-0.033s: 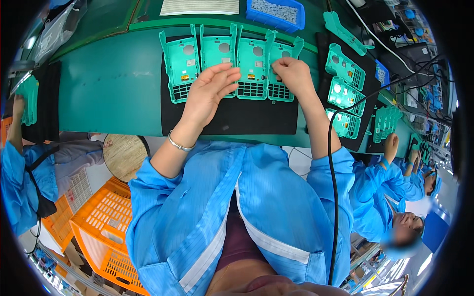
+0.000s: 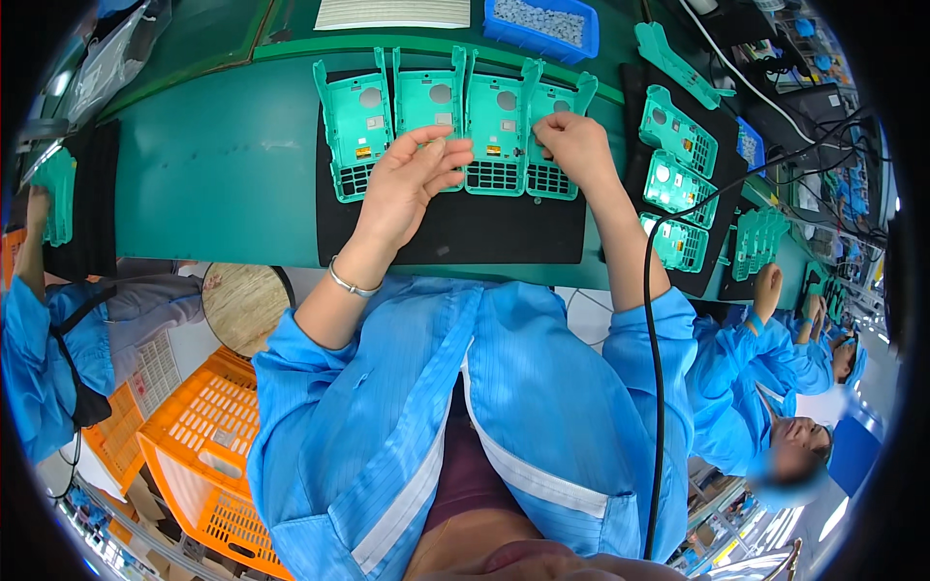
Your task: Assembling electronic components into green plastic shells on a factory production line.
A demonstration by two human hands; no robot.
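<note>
Four green plastic housings stand in a row on a black mat (image 2: 446, 232), each with a round grey spot and a grille at its near end. My left hand (image 2: 409, 179) is over the second housing (image 2: 426, 89), palm turned up, fingers apart and slightly curled, with nothing plainly seen in it. At the rightmost housing (image 2: 550, 176), my right hand (image 2: 577, 147) has its thumb and fingertips pinched together by the upper left part. Whatever the pinch holds is hidden. The leftmost housing (image 2: 346, 107) and the third housing (image 2: 492, 121) are untouched.
A blue bin (image 2: 542, 27) of small pale parts stands at the back. More green housings (image 2: 678, 184) lie on another mat at the right, where a black cable (image 2: 651, 387) hangs across the view. Co-workers sit on both sides. An orange crate (image 2: 208, 436) stands at lower left.
The fingers of my left hand have shifted very slightly. My right hand and the housings stay as they were.
</note>
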